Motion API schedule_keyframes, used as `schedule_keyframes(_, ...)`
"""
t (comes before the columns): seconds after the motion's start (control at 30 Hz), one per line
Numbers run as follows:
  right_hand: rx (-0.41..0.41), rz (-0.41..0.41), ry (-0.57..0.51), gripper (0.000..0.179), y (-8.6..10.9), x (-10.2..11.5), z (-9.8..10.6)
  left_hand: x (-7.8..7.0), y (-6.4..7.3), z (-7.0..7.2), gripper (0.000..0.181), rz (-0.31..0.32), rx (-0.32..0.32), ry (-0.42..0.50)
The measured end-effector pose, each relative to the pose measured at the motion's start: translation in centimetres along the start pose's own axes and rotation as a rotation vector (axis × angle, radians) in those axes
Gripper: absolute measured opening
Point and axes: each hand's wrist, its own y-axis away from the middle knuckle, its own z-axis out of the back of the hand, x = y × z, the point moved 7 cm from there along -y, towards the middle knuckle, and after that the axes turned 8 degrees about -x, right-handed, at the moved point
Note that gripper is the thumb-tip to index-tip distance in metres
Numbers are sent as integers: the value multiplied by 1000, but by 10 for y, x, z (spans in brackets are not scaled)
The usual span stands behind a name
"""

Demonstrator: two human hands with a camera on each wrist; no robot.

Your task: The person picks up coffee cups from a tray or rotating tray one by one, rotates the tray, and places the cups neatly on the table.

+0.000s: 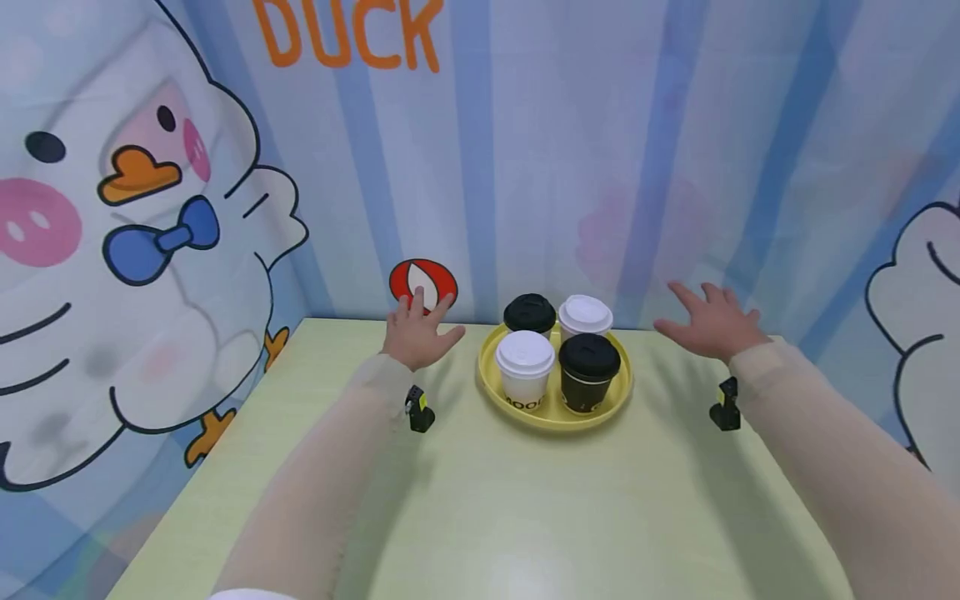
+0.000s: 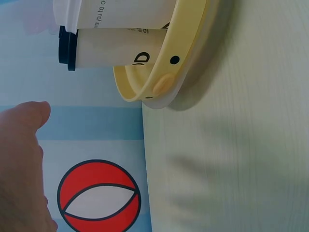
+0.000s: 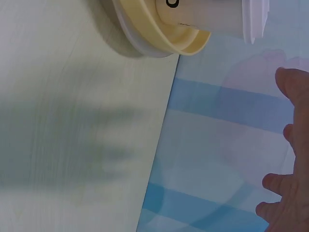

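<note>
A round yellow tray (image 1: 555, 423) stands near the far edge of the table and bears several lidded paper cups. At its front are a white cup with a white lid (image 1: 525, 367) and a dark cup with a black lid (image 1: 588, 375). Behind them show a black lid (image 1: 529, 313) and another white lid (image 1: 586, 315). To the left of the tray, my left hand (image 1: 422, 337) hovers with fingers spread, touching nothing. My right hand (image 1: 711, 323) is held in the air on the other side, its fingers also spread and apart from the tray.
The pale table (image 1: 555, 508) reaches back to a blue striped curtain (image 1: 555, 150) printed with ducks and a red and white ball (image 1: 405, 271). Small black devices sit at the left wrist (image 1: 420, 410) and right wrist (image 1: 725, 406).
</note>
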Motion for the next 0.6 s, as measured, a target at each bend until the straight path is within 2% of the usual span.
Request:
schedule_keyframes(0.13, 0, -11, -2, 94, 1, 2, -3, 1, 0, 2, 73, 2, 2, -1)
schedule_keyframes(0.37, 8, -15, -8, 94, -3, 8, 0, 2, 0, -5, 73, 13, 4, 28)
schedule_keyframes(0.6, 14, -27, -33, 94, -4, 7, 1, -1, -2, -16, 71, -15, -13, 120)
